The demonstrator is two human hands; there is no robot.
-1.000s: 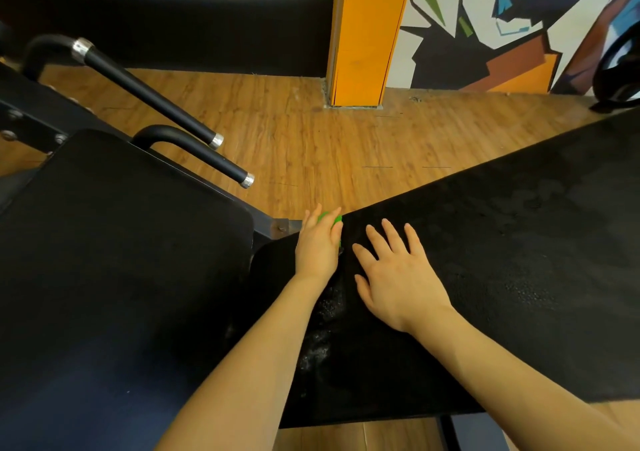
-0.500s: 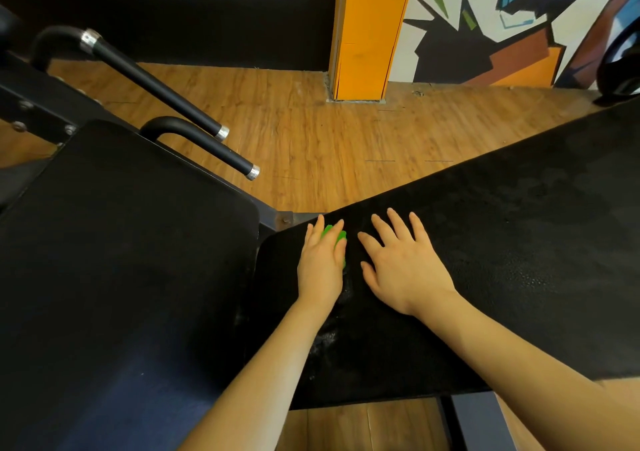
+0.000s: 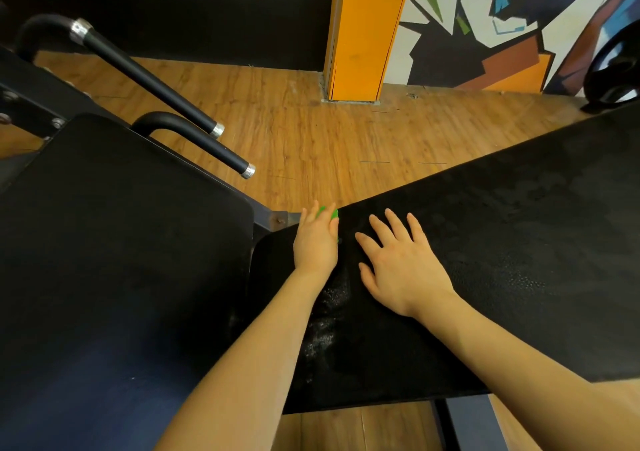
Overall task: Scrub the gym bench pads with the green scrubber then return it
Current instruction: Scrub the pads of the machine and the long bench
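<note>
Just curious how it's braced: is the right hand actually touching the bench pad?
Touching. The head view shows the right hand lying flat, fingers spread, on the long black bench pad, with no gap under the palm.

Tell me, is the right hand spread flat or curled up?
Spread flat: the right hand lies palm down on the bench pad, fingers straight and apart, holding nothing.
</note>
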